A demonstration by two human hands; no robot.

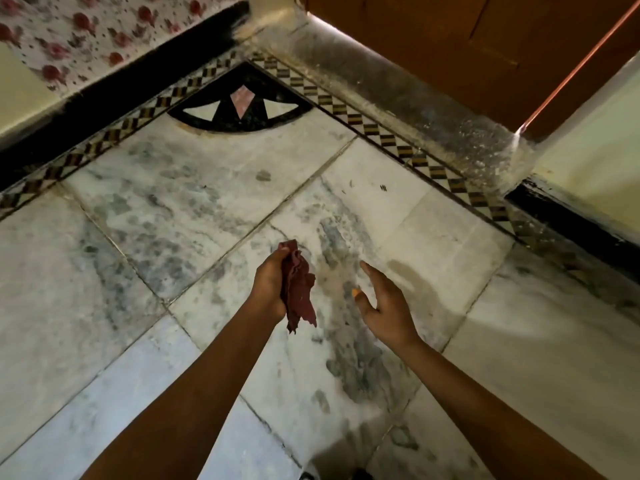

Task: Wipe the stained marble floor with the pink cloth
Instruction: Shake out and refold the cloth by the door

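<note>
My left hand (268, 285) grips a crumpled dark pink cloth (298, 294) in the air above the floor, and the cloth's loose end hangs down past my wrist. To its right my right hand (384, 304) is held out with fingers straight, holding nothing and a little apart from the cloth. Below both hands lies the white marble floor (194, 209), marked with grey and dark blotches. A brownish smear (332, 282) shows on the slab between my hands.
A checkered inlay border (381, 133) runs along two walls and meets at a black corner motif (240, 107). A wooden door (467, 46) stands behind a dusty stone threshold (398, 91) at the upper right. Flower-patterned fabric (86, 32) hangs at the upper left.
</note>
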